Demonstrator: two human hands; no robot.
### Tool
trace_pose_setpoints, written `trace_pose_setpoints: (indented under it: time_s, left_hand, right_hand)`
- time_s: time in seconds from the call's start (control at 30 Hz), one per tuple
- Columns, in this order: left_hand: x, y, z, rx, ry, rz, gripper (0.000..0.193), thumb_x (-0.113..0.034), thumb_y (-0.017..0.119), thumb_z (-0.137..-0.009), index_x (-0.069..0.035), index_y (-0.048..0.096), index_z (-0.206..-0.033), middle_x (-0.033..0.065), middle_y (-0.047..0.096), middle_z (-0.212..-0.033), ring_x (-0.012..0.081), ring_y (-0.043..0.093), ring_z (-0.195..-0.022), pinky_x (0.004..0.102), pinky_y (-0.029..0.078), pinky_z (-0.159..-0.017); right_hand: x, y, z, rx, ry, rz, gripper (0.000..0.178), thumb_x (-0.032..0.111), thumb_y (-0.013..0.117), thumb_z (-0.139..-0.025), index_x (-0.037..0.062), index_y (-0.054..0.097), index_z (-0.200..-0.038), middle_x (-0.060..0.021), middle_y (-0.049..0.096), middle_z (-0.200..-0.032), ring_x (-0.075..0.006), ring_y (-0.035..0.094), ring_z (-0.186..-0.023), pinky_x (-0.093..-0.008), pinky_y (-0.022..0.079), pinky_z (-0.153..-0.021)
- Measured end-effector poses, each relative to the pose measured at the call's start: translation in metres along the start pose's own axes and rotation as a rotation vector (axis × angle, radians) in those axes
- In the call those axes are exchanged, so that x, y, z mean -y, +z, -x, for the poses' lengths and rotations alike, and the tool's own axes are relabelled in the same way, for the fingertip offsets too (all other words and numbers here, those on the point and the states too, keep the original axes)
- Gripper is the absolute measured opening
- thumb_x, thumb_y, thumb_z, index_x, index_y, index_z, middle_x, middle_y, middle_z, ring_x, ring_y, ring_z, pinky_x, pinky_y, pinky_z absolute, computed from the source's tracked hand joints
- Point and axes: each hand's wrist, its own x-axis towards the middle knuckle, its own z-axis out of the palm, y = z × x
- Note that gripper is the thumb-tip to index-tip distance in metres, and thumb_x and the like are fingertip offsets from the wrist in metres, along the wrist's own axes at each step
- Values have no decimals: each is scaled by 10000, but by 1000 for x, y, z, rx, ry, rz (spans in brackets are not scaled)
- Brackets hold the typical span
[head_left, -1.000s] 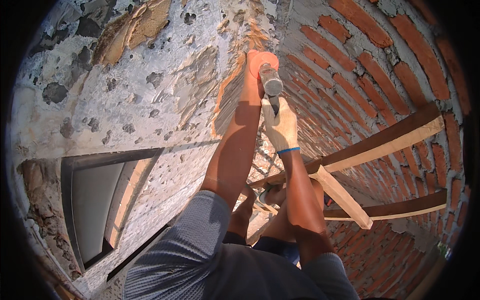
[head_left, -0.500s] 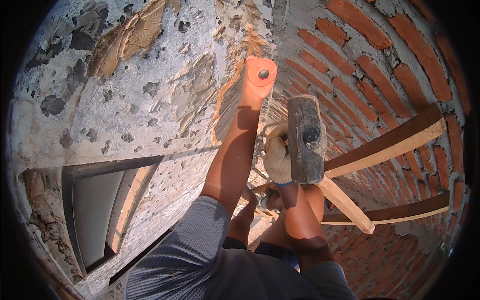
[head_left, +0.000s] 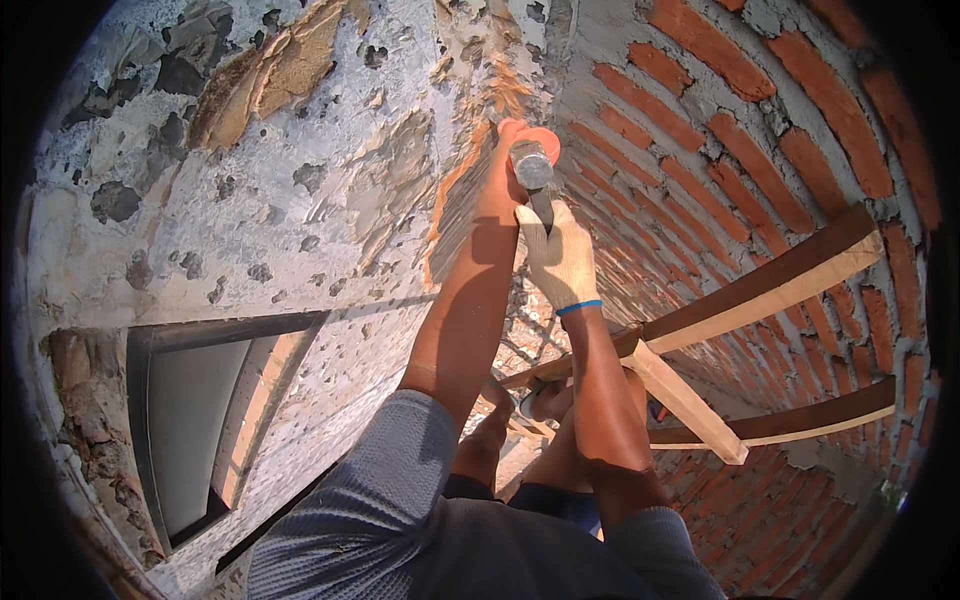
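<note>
My bare left hand (head_left: 507, 160) is stretched out to the wall corner, closed around a chisel whose round orange hand guard (head_left: 549, 142) faces me. The chisel's blade is hidden, and so is its struck end. My right hand (head_left: 560, 255), in a cream knitted glove with a blue cuff, grips the handle of a club hammer. The dark hammer head (head_left: 532, 168) is seen end-on, in front of the orange guard, at the chisel's end. Whether the two metals touch I cannot tell. Behind the hands, the corner has chipped orange-brown plaster (head_left: 505, 90).
A pitted white plaster wall (head_left: 350, 200) rises on the left, with a dark-framed window opening (head_left: 190, 430). On the right stands a brick wall (head_left: 700, 180). Timber beams (head_left: 770, 285) reach from it, with a shorter wooden piece (head_left: 690, 405) across them. My legs show below.
The hammer has swung away from me, from in front of my right side to the chisel's end. My right arm has straightened forward. The left hand has stayed almost in place.
</note>
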Motion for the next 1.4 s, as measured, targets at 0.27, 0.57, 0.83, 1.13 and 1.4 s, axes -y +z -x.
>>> trace_pose_setpoints:
  time_s: [0.27, 0.57, 0.83, 1.13, 1.4]
  left_hand:
    - [-3, -4, -8, 321, -95, 277, 181, -344, 574, -971, -178, 597, -904, 30, 662, -840, 189, 651, -770, 367, 546, -668]
    - [-17, -24, -17, 579, -135, 412, 248, -347, 579, -961, -157, 627, -809, 45, 677, -764, 250, 663, -735, 420, 552, -677]
    - [-18, -37, -17, 496, -56, 313, 228, -313, 614, -948, -160, 628, -780, 40, 656, -725, 253, 650, -679, 420, 529, -619]
    - [-28, -45, -13, 500, -204, 355, 141, -257, 665, -926, -146, 629, -847, 5, 657, -772, 176, 655, -709, 379, 541, -630]
    - [-14, -18, 2, 288, -46, 343, 122, -202, 667, -909, -157, 609, -812, -12, 656, -792, 167, 615, -699, 331, 448, -585]
  right_hand:
    - [10, -2, 11, 7, -17, -282, 402, 347, 634, -968, 1, 616, -1170, -223, 687, -877, -409, 678, -869, -463, 519, -761]
    - [22, 2, 14, -37, 20, -204, 350, 319, 636, -962, -29, 637, -990, -184, 665, -803, -323, 666, -705, -418, 520, -645]
    - [27, 3, 22, -21, -84, -426, 240, 215, 585, -988, -7, 662, -1037, -146, 707, -909, -302, 687, -837, -384, 533, -753]
    - [19, 6, 18, 43, -87, -172, 305, 281, 590, -990, 12, 661, -1113, -181, 714, -858, -377, 693, -797, -447, 527, -692]
    - [32, -1, 13, 201, 68, -8, 255, 234, 638, -944, 17, 625, -1077, -210, 689, -855, -401, 684, -822, -456, 529, -705]
